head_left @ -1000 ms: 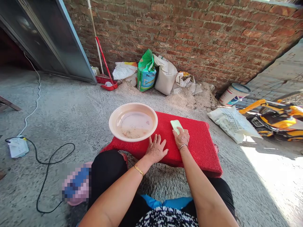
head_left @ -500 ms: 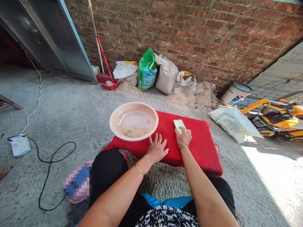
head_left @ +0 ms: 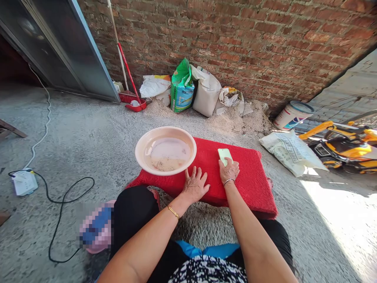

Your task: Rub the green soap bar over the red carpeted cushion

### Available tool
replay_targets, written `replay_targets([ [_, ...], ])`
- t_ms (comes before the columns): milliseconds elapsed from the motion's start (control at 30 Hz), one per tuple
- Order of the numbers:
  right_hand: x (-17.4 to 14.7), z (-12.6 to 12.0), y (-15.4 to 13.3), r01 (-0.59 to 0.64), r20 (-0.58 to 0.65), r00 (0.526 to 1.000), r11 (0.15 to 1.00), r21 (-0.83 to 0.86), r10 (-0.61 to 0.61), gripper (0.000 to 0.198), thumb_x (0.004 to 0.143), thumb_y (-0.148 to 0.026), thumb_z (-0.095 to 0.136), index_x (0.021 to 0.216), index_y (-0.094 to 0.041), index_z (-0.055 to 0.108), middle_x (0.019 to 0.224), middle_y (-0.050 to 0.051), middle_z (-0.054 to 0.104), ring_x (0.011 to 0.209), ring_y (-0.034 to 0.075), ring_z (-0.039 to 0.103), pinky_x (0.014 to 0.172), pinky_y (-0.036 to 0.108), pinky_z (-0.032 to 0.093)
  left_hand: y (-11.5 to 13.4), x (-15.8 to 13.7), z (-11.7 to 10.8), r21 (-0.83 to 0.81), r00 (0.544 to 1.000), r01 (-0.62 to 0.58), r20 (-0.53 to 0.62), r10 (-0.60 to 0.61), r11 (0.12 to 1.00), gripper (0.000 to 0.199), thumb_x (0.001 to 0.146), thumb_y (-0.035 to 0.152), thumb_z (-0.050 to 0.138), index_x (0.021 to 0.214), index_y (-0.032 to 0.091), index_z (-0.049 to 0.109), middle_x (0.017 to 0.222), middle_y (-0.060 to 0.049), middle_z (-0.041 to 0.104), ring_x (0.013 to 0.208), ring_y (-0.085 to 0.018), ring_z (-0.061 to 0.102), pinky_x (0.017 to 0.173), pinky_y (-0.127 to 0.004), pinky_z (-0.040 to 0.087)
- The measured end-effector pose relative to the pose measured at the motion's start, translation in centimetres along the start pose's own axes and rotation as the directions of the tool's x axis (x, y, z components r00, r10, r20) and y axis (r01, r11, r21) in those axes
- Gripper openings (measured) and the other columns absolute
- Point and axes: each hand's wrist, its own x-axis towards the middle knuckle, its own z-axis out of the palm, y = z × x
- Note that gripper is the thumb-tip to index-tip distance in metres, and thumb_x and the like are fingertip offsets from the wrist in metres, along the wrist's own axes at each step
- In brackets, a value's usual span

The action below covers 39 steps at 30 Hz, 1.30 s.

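Observation:
My left hand lies flat with fingers spread on a red fuzzy cloth that covers a low, bench-like surface. Its fingertips are close to the rim of a pale pink basin, which holds water with some cloudy or speckled matter at the bottom. Farther right, my right hand grips the near end of a flat pale green rectangular thing, about the size of a phone. This thing rests on the cloth, its far end showing beyond my fingers; its underside is hidden.
Against the brick wall stand a green bag, a white sack and a red dustpan. A bucket, a sack and a yellow toy vehicle are at right. A power strip with cords lies left, near a blurred pink tub.
My right hand has slid slightly to the right with the pale green rectangular thing. The left hand stays in the same place on the cloth. The view has shifted very slightly.

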Motion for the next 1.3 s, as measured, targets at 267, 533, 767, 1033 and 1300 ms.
replay_targets([
  [267,0.04,-0.27,0.02,0.130,0.073,0.988,0.990,0.050,-0.134,0.041,0.084,-0.049,0.056,0.118,-0.027,0.063,0.110,0.009,0.054,0.101,0.023,0.051,0.087,0.033,0.034,0.04,0.05,0.14,0.000,1.000,0.000,-0.008,0.000,1.000,0.055,0.090,0.052,0.045,0.135,0.022,0.050,0.144,-0.015,0.044,0.137,-0.037,0.031,0.108,-0.066,0.019],
  [533,0.02,-0.05,0.15,-0.009,-0.019,1.000,1.000,-0.003,0.009,0.045,0.084,-0.051,0.055,0.121,-0.026,0.061,0.112,0.011,0.052,0.104,0.027,0.050,0.086,0.036,0.033,0.03,0.09,0.20,0.003,1.000,0.000,-0.001,0.000,1.000,0.054,0.090,0.052,0.045,0.135,0.023,0.050,0.145,-0.015,0.044,0.137,-0.036,0.031,0.109,-0.066,0.020],
  [767,-0.07,-0.04,0.00,0.140,0.048,0.989,0.990,-0.006,-0.139,0.040,0.082,-0.051,0.058,0.114,-0.028,0.064,0.109,0.008,0.055,0.102,0.024,0.051,0.087,0.034,0.033,0.04,0.12,0.11,-0.001,1.000,-0.004,0.001,0.004,1.000,0.055,0.090,0.051,0.045,0.136,0.021,0.050,0.145,-0.016,0.043,0.137,-0.037,0.031,0.109,-0.066,0.019],
  [1033,-0.01,-0.29,0.06,0.133,0.080,0.988,0.991,0.025,-0.134,0.040,0.083,-0.050,0.057,0.116,-0.027,0.064,0.110,0.008,0.054,0.100,0.023,0.051,0.086,0.034,0.034,-0.01,0.12,0.11,0.005,1.000,-0.009,0.005,0.009,1.000,0.055,0.090,0.052,0.045,0.135,0.021,0.050,0.144,-0.016,0.044,0.137,-0.037,0.031,0.108,-0.067,0.019],
  [1300,0.35,0.44,0.54,0.092,-0.017,0.996,0.992,0.081,-0.091,0.041,0.081,-0.049,0.058,0.113,-0.024,0.065,0.106,0.010,0.053,0.098,0.024,0.050,0.084,0.035,0.036,-0.02,0.12,0.16,0.015,1.000,-0.014,0.001,0.014,1.000,0.055,0.090,0.052,0.044,0.135,0.021,0.050,0.144,-0.016,0.044,0.136,-0.037,0.032,0.108,-0.066,0.020],
])
